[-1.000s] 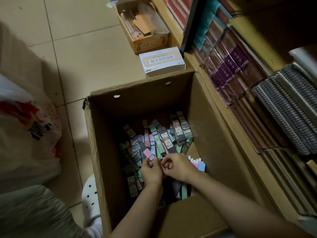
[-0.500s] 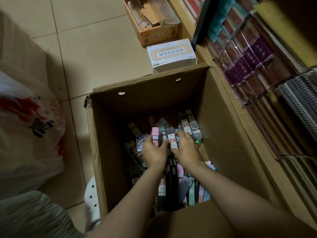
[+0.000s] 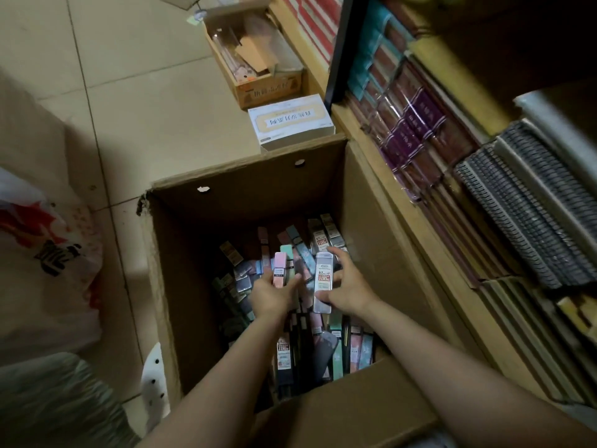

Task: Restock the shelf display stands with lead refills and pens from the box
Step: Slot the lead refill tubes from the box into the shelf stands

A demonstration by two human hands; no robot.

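Observation:
A tall brown cardboard box [image 3: 181, 286] stands on the floor, its bottom covered with several slim lead refill cases [image 3: 292, 250] and dark pens [image 3: 298, 354]. Both my hands are down inside it. My left hand [image 3: 269, 297] holds a pink refill case [image 3: 279, 270] upright between thumb and fingers. Just to its right, my right hand [image 3: 350, 287] grips a longer silver-white refill case [image 3: 324, 279] with a red label. The two hands are close but do not touch.
A wooden shelf [image 3: 400, 202] with wrapped notebooks [image 3: 416, 124] and spiral pads [image 3: 523, 205] runs along the box's right side. Beyond the box lie a white carton [image 3: 290, 124] and an open small box [image 3: 258, 66]. A plastic bag [image 3: 42, 263] sits left on the tiled floor.
My hands moved from the near part of the pile toward the far part. The left kept the pink case; the right picked up the silver-white case and lifted it.

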